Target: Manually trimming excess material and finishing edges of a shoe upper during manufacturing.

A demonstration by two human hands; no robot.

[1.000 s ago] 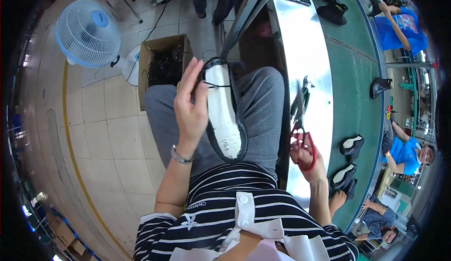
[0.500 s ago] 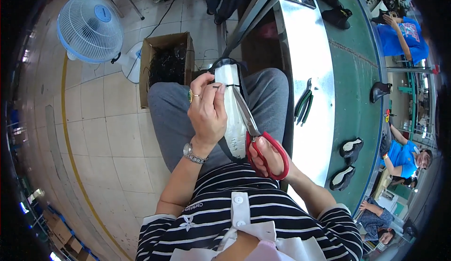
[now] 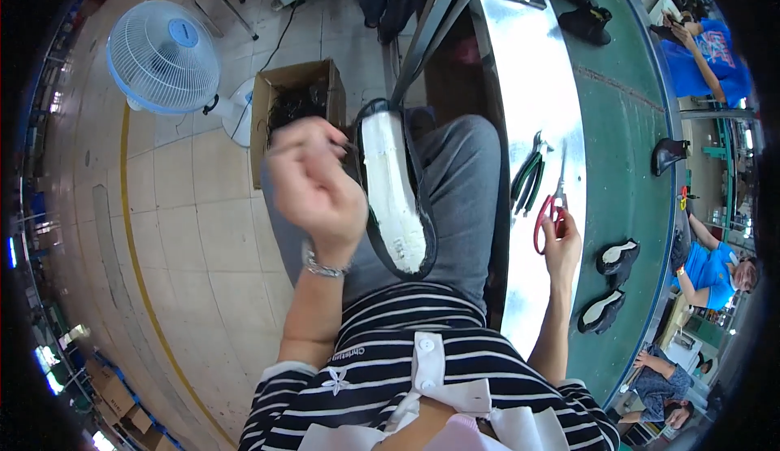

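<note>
- Left hand [image 3: 315, 187]: centre-left of the frame, motion-blurred, fingers curled toward a loose fist; whether it pinches anything cannot be told; its fingertips lie just beside the upper left edge of the shoe
- Shoe [image 3: 396, 195]: unfinished, dark upper with the white sole side facing up, resting on the lap at frame centre; long axis runs from upper centre down toward the lower right, the narrower end uppermost; neither hand visibly grips it
- Right hand [image 3: 561, 244]: right of centre, closed about the handles of the red-handled scissors [image 3: 551, 207], blades pointing up the frame, laid on or just above the steel bench top [image 3: 536, 69]
- Key relation: shoe lies between the two hands; left hand is much nearer, right hand is well apart across the thigh
- Green-handled pliers [image 3: 528, 179]: on the bench top, just left of the scissors
- Cardboard box [image 3: 296, 110]: on the floor above the left hand, dark scraps inside
- Pedestal fan [image 3: 162, 57]: upper left
- Two further shoes [image 3: 609, 284]: on the green conveyor [image 3: 626, 126], lower right
</note>
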